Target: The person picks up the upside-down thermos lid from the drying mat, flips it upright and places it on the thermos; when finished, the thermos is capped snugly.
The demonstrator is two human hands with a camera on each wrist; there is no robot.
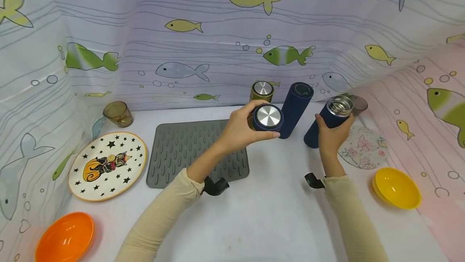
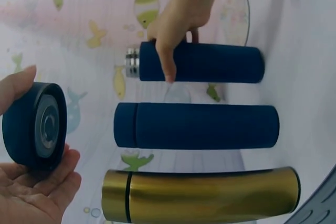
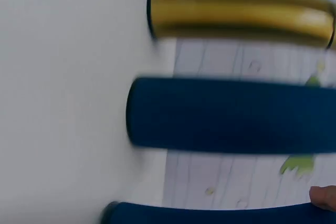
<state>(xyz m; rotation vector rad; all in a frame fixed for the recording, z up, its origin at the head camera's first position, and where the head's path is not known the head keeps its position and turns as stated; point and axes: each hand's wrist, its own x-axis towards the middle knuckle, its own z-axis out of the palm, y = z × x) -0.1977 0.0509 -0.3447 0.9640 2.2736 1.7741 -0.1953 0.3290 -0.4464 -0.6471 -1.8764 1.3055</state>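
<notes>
My left hand [image 1: 237, 131] grips the dark blue steel-topped lid [image 1: 268, 117] (unscrewed, clear); my right hand [image 1: 332, 135] clasps the open dark blue flask [image 1: 328, 122]. Next, I judge, set the lid down.

Navy flask lid [image 1: 268, 118], round, steel disc face toward head camera, off its bottle, tilted on edge and lifted off the bench. Open navy vacuum flask [image 1: 328, 122], matte body, bare steel threaded mouth [image 1: 340, 105], stands near-upright on the bench, right of the capped navy flask [image 1: 295, 108].
</notes>
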